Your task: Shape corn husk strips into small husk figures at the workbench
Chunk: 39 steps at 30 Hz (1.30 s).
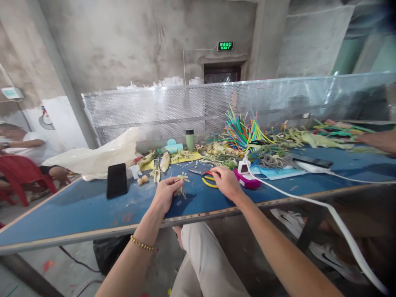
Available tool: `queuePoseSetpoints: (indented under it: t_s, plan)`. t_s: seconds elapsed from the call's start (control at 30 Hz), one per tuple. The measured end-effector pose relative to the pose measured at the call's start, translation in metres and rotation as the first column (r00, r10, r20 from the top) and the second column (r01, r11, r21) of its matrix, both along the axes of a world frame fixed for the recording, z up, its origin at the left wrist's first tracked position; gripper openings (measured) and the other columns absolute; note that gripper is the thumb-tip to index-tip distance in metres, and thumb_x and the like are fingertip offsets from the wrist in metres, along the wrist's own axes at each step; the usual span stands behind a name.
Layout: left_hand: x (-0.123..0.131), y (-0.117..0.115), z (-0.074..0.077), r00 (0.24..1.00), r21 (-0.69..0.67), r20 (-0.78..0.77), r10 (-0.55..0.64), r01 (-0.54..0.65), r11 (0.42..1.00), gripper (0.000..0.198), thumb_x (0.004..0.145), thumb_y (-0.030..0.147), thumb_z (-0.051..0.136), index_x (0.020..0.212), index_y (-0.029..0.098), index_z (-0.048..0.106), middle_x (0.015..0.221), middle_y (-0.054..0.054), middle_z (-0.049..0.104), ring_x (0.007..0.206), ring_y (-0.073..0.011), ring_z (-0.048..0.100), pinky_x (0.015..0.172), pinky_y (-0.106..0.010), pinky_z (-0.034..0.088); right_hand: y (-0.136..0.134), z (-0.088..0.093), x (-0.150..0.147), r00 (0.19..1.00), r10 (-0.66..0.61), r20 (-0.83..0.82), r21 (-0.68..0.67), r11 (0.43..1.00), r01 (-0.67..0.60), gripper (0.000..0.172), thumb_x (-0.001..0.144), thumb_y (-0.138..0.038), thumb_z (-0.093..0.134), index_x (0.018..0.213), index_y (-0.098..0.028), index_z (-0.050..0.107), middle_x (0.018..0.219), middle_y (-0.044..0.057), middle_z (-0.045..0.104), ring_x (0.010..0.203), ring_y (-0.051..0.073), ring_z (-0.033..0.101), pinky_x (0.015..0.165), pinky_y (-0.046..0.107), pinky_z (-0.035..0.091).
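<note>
My left hand (166, 192) is closed in a pinch on a small piece made of pale green husk strips (183, 178), with thin ends hanging below the fingers. My right hand (225, 180) has its fingers on the red handle of a pair of scissors (210, 182). The other handle is yellow, and the dark blades point left toward the husk piece, apart from it. Under the scissors lies the blue tabletop. Just left of my left hand are dry corn husks (156, 172) and small round tan balls (142, 180).
A black phone (116, 180) lies at left beside a cream plastic sheet (99, 150). Behind stand a green bottle (189, 140) and colourful pipe cleaners (244, 130). A purple power strip (247, 180) with a white cable (297, 198) is at right. A co-worker's arm (377, 141) reaches in.
</note>
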<state>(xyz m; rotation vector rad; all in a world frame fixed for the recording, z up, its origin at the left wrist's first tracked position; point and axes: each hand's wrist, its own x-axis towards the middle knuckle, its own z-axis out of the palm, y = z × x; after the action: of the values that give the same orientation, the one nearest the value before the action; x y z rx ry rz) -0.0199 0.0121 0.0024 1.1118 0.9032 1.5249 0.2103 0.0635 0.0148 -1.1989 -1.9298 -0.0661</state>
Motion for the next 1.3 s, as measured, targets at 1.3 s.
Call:
queuePoseSetpoints:
  t_s: [1.3]
  plan:
    - [-0.014, 0.008, 0.059, 0.861, -0.113, 0.501, 0.089, -0.037, 0.993, 0.01, 0.086, 0.009, 0.058, 0.08, 0.012, 0.065, 0.073, -0.003, 0.068, 0.06, -0.0097, 0.063, 0.052, -0.02, 0.048, -0.041, 0.018, -0.046, 0.637, 0.271, -0.722, -0.422, 0.557, -0.715, 0.053, 0.074, -0.052, 0.073, 0.114, -0.023, 0.053, 0.066, -0.007, 0.049, 0.044, 0.006, 0.04, 0.036, 0.017, 0.034]
